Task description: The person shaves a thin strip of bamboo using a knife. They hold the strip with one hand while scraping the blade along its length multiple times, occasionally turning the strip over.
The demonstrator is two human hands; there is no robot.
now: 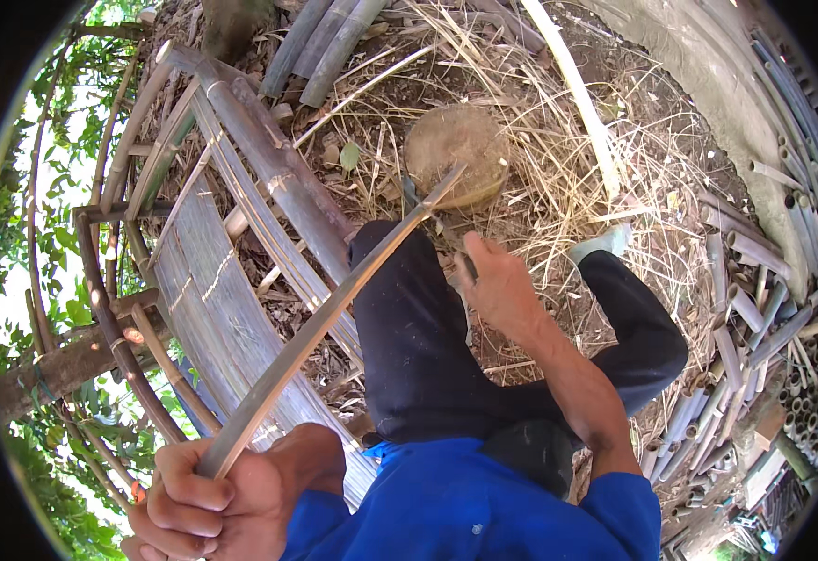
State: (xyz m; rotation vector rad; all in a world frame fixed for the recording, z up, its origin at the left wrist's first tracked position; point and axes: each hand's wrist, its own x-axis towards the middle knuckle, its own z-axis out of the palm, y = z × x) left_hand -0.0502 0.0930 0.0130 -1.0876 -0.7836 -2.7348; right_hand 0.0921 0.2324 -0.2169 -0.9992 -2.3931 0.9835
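My left hand [231,496], at the lower left, is closed around the near end of a long, narrow bamboo strip [320,323]. The strip slants up and to the right across my left thigh, its far tip over a round wooden chopping block [460,145]. Beyond my lap, my right hand [502,290] is closed on a thin dark tool [466,267]. Only a small part of that tool shows beside the fingers, so its kind is unclear. The right hand is apart from the strip, below the block.
A bamboo slat bench [217,290] stands on the left beside a bamboo rail [287,182]. Straw and shavings [530,122] litter the ground around the block. A pale split bamboo length [582,93] lies at the upper right. Cut bamboo tubes [755,309] are stacked on the right.
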